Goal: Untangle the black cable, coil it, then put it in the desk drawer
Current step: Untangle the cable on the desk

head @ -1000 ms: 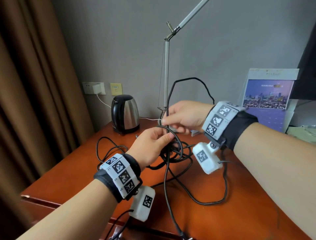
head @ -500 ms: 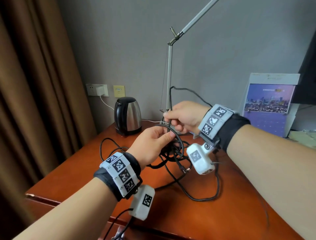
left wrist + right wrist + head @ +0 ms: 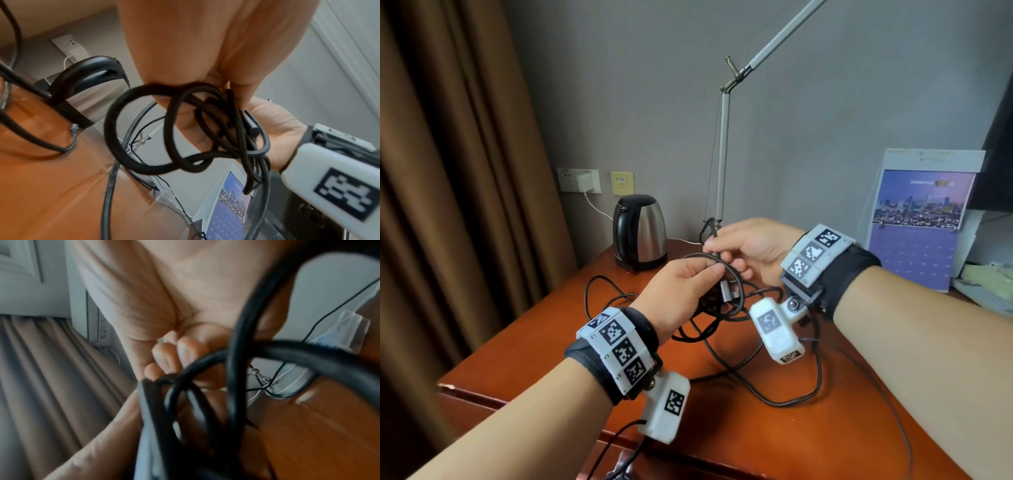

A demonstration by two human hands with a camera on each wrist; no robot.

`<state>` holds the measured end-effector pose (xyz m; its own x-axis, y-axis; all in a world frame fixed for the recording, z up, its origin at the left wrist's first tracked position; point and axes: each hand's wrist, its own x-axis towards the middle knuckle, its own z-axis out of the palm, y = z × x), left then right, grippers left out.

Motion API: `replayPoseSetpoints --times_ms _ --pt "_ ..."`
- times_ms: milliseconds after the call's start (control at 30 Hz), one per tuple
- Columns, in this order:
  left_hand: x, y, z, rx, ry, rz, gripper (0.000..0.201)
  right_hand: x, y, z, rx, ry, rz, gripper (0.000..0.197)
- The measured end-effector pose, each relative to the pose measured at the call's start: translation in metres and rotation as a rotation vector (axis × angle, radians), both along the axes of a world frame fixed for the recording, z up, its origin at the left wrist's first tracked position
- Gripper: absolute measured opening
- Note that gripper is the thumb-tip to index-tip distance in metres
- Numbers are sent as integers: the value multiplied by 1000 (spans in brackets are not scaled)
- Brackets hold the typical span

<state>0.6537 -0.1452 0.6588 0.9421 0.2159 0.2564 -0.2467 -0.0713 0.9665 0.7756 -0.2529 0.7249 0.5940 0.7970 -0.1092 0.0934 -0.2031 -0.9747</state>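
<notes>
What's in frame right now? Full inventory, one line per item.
black cable: 1 tangle, black, partly lifted in both hands, rest looped on the desk
desk: 1, reddish-brown wood, under everything
kettle: 1, steel and black, back of desk near the wall
desk lamp: 1, grey metal arm, behind the hands
calendar: 1, purple with city photo, standing at right
wall charger: 1, white, plugged into the wall socket at left, white lead running down
curtain: 1, brown, left side
wrist cameras: 2, white, one strapped under each wrist
left hand: pinches a cable loop
right hand: fingers pinch a cable strand above the tangle
</notes>
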Motion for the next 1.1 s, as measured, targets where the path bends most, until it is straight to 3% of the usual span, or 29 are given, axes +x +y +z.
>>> replayPoseSetpoints --times_ms 167,300,400,533,633,800,1000,1100 --pt "-3 8 -4 67 62 61 32 3 2 -3 166 98 -237 16" --pt "-6 12 -7 170 82 98 21 8 3 1 321 156 -380 19" --pt "-9 15 -9 106 94 117 23 17 -3 10 432 195 -459 20" --pt "-9 26 -10 52 130 218 25 28 -17 30 415 105 -512 30" --pt "-9 33 -9 -56 142 285 22 30 -24 41 398 32 -471 29" --pt "-10 40 -5 -234 127 337 21 19 -23 35 299 7 -339 9" --pt "-15 46 5 -441 60 327 28 -1 -16 3 -109 -337 -85 9" --pt "-14 49 14 -557 11 343 32 -5 -13 -9 -173 -454 -40 12"
